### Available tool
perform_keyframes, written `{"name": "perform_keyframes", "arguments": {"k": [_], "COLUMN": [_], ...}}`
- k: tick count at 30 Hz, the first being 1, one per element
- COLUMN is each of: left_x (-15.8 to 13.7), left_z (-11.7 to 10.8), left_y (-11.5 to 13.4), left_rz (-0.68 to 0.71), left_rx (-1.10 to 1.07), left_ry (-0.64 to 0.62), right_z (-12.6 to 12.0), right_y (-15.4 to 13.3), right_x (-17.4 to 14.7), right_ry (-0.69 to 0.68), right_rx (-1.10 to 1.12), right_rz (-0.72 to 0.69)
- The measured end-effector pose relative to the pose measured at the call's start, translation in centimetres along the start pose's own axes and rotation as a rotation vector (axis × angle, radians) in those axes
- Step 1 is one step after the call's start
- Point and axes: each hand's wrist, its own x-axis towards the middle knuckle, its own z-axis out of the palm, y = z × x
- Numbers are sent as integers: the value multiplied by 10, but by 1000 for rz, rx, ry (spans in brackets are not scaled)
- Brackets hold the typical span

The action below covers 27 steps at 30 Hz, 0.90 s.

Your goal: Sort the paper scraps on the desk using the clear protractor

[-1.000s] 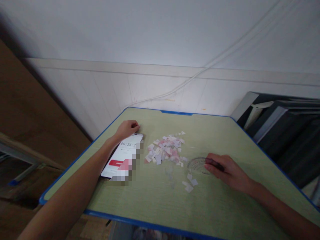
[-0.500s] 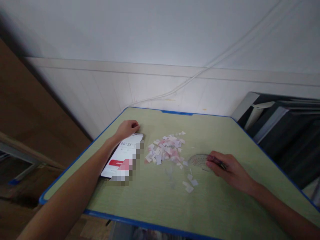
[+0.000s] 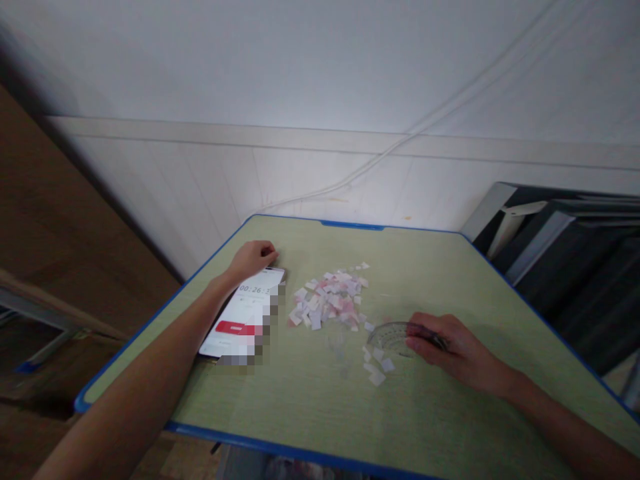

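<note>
A clear protractor [image 3: 389,333] is pinched in my right hand [image 3: 445,350], its curved edge pointing left, close to a few loose paper scraps [image 3: 379,365]. Left of it lies a heap of small torn paper pieces [image 3: 333,300], white and pale pink. My left hand [image 3: 254,257] rests on the table just beyond the top of a phone [image 3: 235,327], fingers curled loosely with nothing visible in them. The phone shows a running timer and a red button; its right side is blurred out by pixels.
The light green table [image 3: 300,400] has a blue rim and stands against a white wall [image 3: 310,167] with a cable running along it. Dark folded boards [image 3: 570,267] lean at the right. A brown wooden panel [image 3: 65,220] stands at the left.
My right hand has moved the protractor slightly left and toward me, nearer the loose scraps. My left hand stays in place.
</note>
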Motion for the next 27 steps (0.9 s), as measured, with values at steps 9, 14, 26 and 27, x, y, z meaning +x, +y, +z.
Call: {"name": "perform_keyframes", "arguments": {"k": [9,14,26,27], "left_x": [1,1,1,1], "left_z": [2,2,1,0], "left_y": [-3,-3,-1,-1], "left_rz": [13,5,5,7], "left_rx": [23,10,18,18], "left_ry": [25,10,11,12], "right_z": [-2,-6,4,4], "right_y": [0,4,1,1], "right_x": [2,4,5,5], "right_ry": [44,140,89,97], "right_rx": [-46,-116,-94,-91], "right_rz": [4,36,28,26]}}
